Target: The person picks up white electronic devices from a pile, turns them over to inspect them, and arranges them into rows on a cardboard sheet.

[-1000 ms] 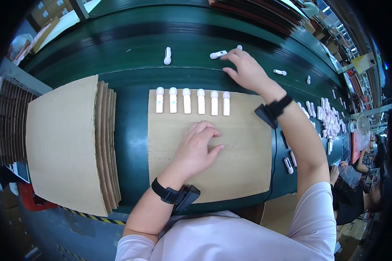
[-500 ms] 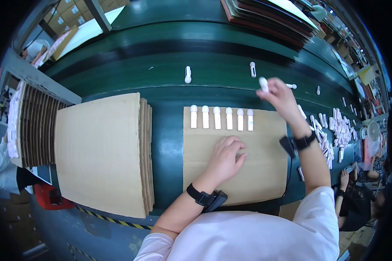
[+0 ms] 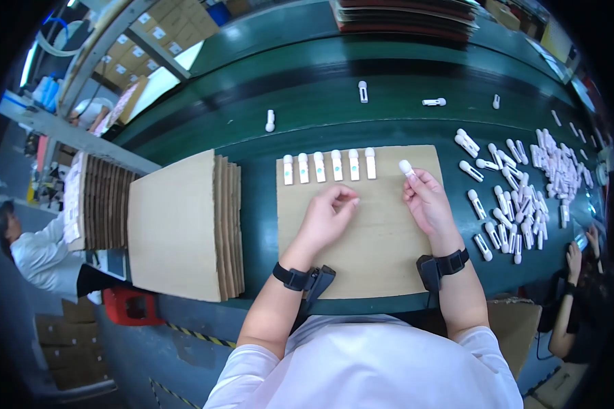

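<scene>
My right hand pinches a small white round-headed stick between thumb and fingertips, round end up, over the right part of a flat cardboard sheet. Along the sheet's far edge, several similar white sticks stand side by side in a row, round ends pointing away from me; some carry a small blue-green spot. Just on the near side of that row, my left hand hovers over or rests on the cardboard with curled fingers, thumb and forefinger together and nothing visible in them.
Loose white sticks lie in a big pile to the right. A few more are scattered on the green belt. Stacked cardboard sheets stand at left, with a red stool below. People sit at both sides.
My right hand has come back toward me with the white stick, from the green belt to above the cardboard. My left fingers have curled closer together. The head view has shifted.
</scene>
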Tool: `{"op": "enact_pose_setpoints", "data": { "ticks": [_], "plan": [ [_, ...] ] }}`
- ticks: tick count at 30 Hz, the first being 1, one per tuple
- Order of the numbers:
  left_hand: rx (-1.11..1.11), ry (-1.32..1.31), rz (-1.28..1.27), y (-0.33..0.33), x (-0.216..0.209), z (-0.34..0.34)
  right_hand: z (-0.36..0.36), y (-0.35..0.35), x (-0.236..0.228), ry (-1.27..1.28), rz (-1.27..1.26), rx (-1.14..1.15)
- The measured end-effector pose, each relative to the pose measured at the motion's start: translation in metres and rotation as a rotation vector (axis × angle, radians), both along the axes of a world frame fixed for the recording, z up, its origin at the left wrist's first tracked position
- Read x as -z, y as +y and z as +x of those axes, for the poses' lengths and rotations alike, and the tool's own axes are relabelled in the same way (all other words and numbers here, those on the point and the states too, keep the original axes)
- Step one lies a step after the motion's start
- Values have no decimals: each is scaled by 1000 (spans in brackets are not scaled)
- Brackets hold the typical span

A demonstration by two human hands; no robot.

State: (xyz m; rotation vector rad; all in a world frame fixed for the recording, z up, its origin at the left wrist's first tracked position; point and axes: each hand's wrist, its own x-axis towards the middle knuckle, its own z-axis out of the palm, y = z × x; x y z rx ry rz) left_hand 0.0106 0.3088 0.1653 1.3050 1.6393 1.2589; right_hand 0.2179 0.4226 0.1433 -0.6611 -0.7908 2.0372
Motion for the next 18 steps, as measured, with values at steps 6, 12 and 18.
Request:
{"op": "enact_pose_setpoints", "data": {
  "ticks": [6, 12, 18],
  "plan": [
    [-226, 381, 69, 29, -55, -63, 0, 4, 5, -19, -2, -29],
    [-447, 711, -113, 77, -57, -168, -4, 3, 0, -38, -7, -11],
    [-571, 932, -365, 108, -13, -231, -3, 1, -1, -102, -2, -10]
  ]
}}
